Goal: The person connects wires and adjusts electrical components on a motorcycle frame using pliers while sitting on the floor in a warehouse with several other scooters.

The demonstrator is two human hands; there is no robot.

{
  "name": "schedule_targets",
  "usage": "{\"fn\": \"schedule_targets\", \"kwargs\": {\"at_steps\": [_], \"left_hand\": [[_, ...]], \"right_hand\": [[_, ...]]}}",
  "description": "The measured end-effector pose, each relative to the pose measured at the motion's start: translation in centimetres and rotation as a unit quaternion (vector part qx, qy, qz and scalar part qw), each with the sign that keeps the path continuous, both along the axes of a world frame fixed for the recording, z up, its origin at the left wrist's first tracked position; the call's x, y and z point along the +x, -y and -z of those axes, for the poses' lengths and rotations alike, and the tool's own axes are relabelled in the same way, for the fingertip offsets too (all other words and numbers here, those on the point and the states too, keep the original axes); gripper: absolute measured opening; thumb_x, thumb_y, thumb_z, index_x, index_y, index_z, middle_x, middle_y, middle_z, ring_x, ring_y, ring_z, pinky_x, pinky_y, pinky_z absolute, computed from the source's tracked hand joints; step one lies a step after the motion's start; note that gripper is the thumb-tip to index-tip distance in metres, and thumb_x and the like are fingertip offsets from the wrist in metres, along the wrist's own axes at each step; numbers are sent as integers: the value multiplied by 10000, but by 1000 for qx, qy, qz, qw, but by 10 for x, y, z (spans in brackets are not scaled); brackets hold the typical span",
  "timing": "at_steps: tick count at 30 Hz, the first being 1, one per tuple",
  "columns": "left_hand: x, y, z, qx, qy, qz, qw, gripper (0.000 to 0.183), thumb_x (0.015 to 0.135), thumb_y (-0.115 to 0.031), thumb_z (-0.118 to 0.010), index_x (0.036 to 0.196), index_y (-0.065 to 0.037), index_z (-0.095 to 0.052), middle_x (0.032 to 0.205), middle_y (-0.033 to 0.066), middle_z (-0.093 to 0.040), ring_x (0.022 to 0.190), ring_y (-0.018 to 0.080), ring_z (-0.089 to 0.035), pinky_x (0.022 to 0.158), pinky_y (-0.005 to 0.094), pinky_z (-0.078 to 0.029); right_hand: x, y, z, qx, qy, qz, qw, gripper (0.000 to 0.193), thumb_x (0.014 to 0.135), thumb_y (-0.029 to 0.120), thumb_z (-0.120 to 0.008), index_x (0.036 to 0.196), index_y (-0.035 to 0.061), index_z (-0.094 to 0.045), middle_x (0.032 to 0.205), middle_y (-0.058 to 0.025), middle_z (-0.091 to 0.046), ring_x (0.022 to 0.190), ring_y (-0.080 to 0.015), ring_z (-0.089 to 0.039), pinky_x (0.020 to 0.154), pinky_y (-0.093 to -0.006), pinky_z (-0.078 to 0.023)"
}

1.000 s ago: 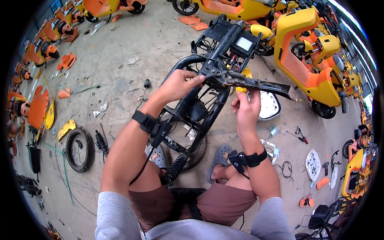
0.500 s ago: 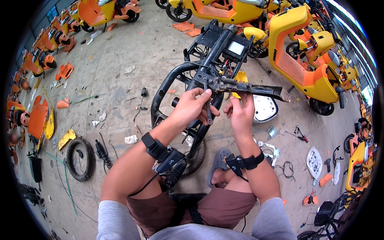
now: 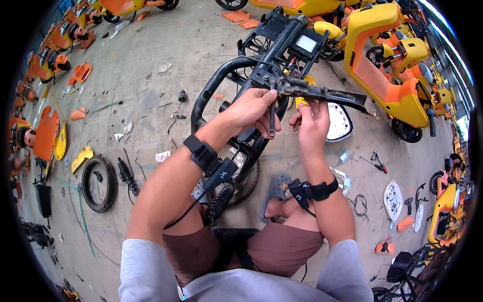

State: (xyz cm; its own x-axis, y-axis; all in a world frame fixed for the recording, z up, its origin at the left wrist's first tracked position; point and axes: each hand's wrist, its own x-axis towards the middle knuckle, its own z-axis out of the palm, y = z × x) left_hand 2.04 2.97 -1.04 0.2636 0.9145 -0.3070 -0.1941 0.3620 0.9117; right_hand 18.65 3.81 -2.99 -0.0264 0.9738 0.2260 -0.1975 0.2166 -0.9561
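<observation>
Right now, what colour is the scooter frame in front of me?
The scooter frame is black; it shows best in the head view.

Place: big scooter workshop | Clues: lots of yellow and orange scooters (image 3: pixel 354 55), bare black frame (image 3: pixel 275 51), loose tyre (image 3: pixel 111 183), pliers (image 3: pixel 381 165) on grey floor (image 3: pixel 146 63)

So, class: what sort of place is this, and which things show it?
Probably a repair or dismantling workshop: parked scooters all around, a stripped frame being worked on, and a loose tyre.
</observation>
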Motion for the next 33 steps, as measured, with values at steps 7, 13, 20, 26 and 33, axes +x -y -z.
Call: {"fn": "schedule_targets", "kwargs": {"at_steps": [7,13,20,26,33], "left_hand": [[-64,-20,3,132,-368,-44,919,494,888,-484,-622,686,-34,-620,561,-33,-504,502,62,-469,445,232,-376],[-59,-15,8,237,-391,-85,885,456,877,-451,-646,729,-21,-681,555,-10,-512,487,67,-455,455,258,-370],[-43,5,2,95,-198,-109,969,355,945,-348,-588,896,-4,-658,550,-36,-441,451,62,-425,449,233,-380],[-44,8,3,140,-113,-98,979,283,995,-276,-493,908,-11,-544,534,-6,-465,437,91,-458,473,251,-434],[-19,16,-7,52,0,-102,993,193,989,-224,-437,977,-34,-471,681,143,-644,467,178,-565,471,264,-451]], "right_hand": [[1,0,2,-11,0,-5,1000,283,876,35,-526,1148,-10,-461,1126,-115,-586,531,-106,-567,437,-216,-410],[4,-2,7,-16,-1,-5,1000,333,871,36,-527,1194,-7,-457,1167,-125,-575,524,-112,-571,427,-221,-410],[4,-2,3,-18,1,5,1000,379,856,11,-503,1231,-18,-450,1192,-139,-578,524,-116,-571,426,-222,-413],[4,-2,2,-13,-3,-1,1000,403,855,5,-502,1254,-22,-452,1202,-136,-579,523,-108,-554,435,-223,-415],[7,-2,4,-14,-2,-1,1000,355,880,11,-504,1231,-24,-464,1204,-126,-581,532,-93,-542,441,-218,-400]]}}
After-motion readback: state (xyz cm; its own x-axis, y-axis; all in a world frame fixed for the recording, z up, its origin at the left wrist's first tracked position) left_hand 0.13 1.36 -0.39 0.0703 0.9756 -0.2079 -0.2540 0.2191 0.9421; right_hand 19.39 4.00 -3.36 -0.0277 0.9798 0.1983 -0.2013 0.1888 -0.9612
